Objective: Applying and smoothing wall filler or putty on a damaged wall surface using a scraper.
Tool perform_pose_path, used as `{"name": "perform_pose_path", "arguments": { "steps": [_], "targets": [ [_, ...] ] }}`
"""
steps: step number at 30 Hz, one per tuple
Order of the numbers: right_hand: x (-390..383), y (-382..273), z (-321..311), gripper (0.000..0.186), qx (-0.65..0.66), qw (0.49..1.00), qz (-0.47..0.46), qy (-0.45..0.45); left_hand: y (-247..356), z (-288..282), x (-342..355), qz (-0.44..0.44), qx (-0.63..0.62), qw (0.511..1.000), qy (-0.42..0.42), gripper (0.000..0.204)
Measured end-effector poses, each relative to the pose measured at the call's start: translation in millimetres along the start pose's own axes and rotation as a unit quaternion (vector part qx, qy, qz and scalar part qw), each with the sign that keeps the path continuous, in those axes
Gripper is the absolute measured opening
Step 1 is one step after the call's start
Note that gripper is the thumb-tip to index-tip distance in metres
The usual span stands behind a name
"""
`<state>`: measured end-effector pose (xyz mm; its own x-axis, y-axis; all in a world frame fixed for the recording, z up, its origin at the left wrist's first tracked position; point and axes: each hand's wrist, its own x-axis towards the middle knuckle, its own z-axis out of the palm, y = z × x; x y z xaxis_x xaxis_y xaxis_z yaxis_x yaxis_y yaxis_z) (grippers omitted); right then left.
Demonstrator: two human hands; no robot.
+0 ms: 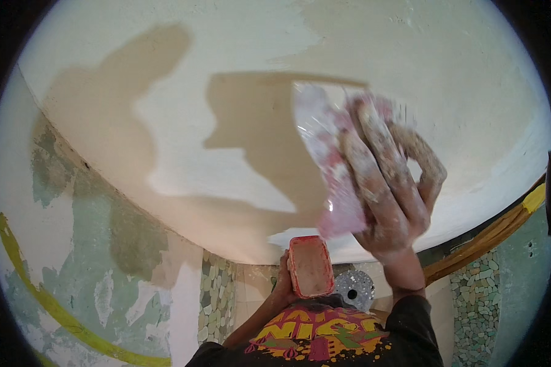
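My right hand (390, 177), crusted with whitish residue, is raised in front of a broad pale wall surface (232, 37). Its fingers press over a flat, shiny piece (333, 196) blotched pink and white, like a plastic-covered spreader; its exact kind is unclear. That piece lies close to the surface, its contact edge partly hidden by shadow and blur. Lower down, my left hand (281, 282) grips the left side of a rectangular red tub (292, 269). Inside the tub is a smooth beige paste (313, 269). Beige and white patches meet unevenly across the wall.
Patchy green-and-white wall (98, 257) with a curved yellow strip (61, 315) lies at left. A brown length with a yellow end (477, 241) runs along the right. Below are pebble-patterned bands (474, 306) and a speckled round object (362, 286) with a dark hole.
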<state>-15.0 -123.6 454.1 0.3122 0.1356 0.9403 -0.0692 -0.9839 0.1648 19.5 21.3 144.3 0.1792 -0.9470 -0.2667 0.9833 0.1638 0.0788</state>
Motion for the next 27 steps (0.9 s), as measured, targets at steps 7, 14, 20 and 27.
{"name": "perform_pose_path", "arguments": {
  "steps": [7,14,20,27],
  "targets": [
    [-8,4,57,0.034,-0.098,0.992,-0.034,-0.076,-1,-25,9,-0.002,0.025,0.999,0.026,0.076],
    [-46,-26,12,0.037,0.013,0.973,0.061,-0.221,-5,-12,4,0.030,0.017,0.999,0.013,0.075],
    [30,35,-16,0.037,-0.094,0.995,0.023,-0.013,-4,-23,-3,-0.003,-0.010,1.000,0.015,0.072],
    [-5,-28,44,0.056,-0.024,0.996,0.020,-0.086,-9,-20,-4,0.017,-0.005,0.999,0.038,0.076]
  ]
}}
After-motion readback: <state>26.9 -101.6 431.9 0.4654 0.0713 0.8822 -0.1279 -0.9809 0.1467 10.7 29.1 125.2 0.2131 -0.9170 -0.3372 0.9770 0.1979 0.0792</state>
